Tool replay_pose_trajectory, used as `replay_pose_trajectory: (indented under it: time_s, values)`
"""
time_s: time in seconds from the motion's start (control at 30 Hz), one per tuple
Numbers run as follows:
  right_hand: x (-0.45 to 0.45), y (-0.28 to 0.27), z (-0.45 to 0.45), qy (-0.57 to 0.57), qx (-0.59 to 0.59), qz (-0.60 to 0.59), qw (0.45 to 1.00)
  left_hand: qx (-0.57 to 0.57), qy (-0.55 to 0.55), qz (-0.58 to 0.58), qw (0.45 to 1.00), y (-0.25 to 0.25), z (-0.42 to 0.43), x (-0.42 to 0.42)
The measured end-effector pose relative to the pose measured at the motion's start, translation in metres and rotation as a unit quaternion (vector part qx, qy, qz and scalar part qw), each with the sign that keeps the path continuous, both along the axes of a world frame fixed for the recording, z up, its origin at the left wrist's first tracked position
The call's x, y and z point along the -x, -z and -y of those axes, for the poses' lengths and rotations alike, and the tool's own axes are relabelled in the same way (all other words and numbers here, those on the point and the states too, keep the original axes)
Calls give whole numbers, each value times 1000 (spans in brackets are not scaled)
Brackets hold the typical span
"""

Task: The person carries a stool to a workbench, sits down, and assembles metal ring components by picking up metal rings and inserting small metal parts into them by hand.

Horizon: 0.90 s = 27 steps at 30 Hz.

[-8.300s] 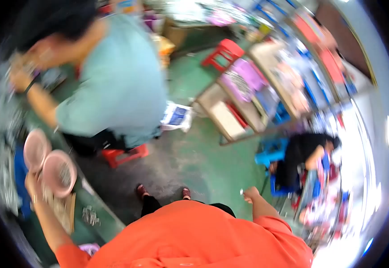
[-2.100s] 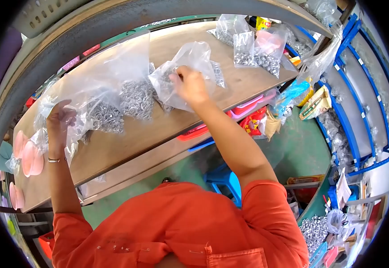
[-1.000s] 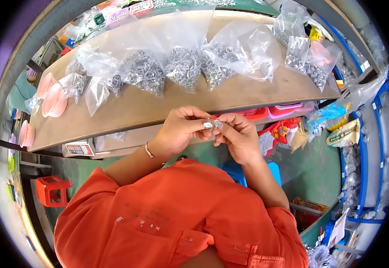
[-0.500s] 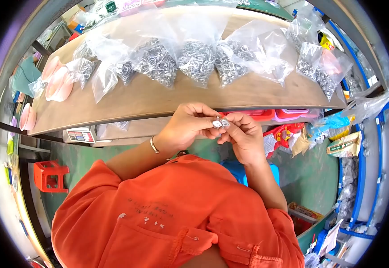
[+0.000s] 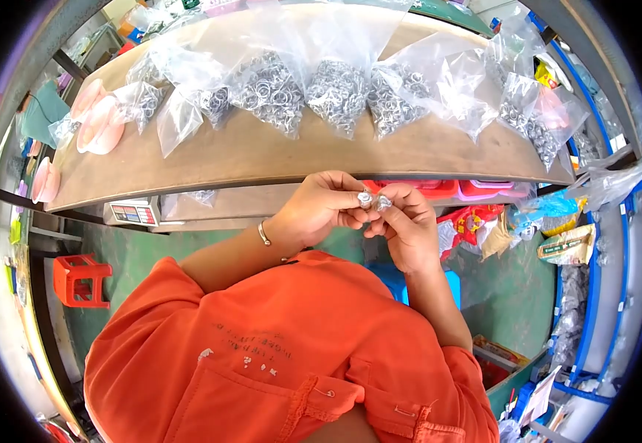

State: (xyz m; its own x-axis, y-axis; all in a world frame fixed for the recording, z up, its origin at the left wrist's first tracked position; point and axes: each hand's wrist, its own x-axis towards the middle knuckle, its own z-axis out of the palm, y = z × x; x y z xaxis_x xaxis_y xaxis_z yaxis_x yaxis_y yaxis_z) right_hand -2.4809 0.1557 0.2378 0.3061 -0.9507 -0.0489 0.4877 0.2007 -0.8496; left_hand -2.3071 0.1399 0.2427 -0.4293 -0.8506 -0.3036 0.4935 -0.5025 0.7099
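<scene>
My left hand (image 5: 325, 205) pinches a small shiny silver ring (image 5: 365, 199) between thumb and fingers, just beyond the table's front edge. Close beside it, my right hand (image 5: 407, 227) grips another small silver ring (image 5: 384, 202). The fingertips of both hands nearly meet, and the fingers hide the lower parts of the pieces. On the table beyond, clear plastic bags of silver rings stand in a row, among them a middle bag (image 5: 336, 92), one to its left (image 5: 269, 92) and one to its right (image 5: 398, 96).
The brown table (image 5: 247, 159) spans the view ahead. Pink bowls (image 5: 101, 133) stand at its left end. Below are a scale (image 5: 133, 213) and red trays (image 5: 417, 190). A red stool (image 5: 83, 280) is on the floor at left, a blue stool (image 5: 451, 288) near my right arm. Blue shelving (image 5: 594, 295) lines the right.
The silver pieces, together at the fingertips before, now show as two separate pieces, one in each hand. The hands stay close together, and the view has shifted slightly.
</scene>
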Motion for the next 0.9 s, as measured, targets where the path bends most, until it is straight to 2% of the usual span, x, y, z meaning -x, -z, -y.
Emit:
replay_pose_trajectory:
  time_s: [0.13,0.2,0.27,0.33,0.37,0.4,0.47,0.5,0.57,0.6,0.67,0.7,0.73,0.8,0.83,0.87,0.9]
  values:
    - [-7,-6,-5,46,-11,-29,998,2,-2,12,1000,2,-2,-1]
    - [-1,-2,-2,29,25,-58,998,8,4,4,1000,7,-2,-1]
    - [6,-18,5,79,70,-119,987,14,-5,-15,1000,9,-2,-5]
    - [21,-44,21,195,147,-230,942,24,-8,-2,1000,10,-1,-11]
    - [31,-56,35,262,230,-336,875,27,-19,-8,999,11,-1,-15]
    - [40,-69,52,323,309,-431,784,22,-12,-15,1000,12,-1,-19]
    - [47,-94,86,346,350,-479,727,15,-15,-28,999,13,-5,-25]
    - [50,-99,104,337,356,-480,728,5,-27,-30,999,11,-6,-27]
    - [56,-100,133,300,412,-557,656,-4,-46,-38,998,11,-7,-32]
    - [56,-101,140,293,419,-557,655,-4,-49,-39,998,13,-8,-36]
    - [49,-103,155,181,338,-660,646,-2,-68,-44,997,14,-9,-45]
    - [51,-99,164,158,367,-700,592,-6,-85,-43,995,12,-10,-48]
    - [44,-98,163,148,378,-695,593,-10,-102,-41,994,10,-10,-53]
    - [33,-98,158,221,454,-597,623,10,-135,-33,990,5,-11,-65]
    - [25,-102,150,212,463,-593,624,28,-151,-22,988,2,-11,-71]
    - [15,-107,137,239,520,-580,580,29,-163,-24,986,-3,-11,-77]
    - [6,-109,126,266,573,-563,532,119,-234,31,964,-11,-8,-85]
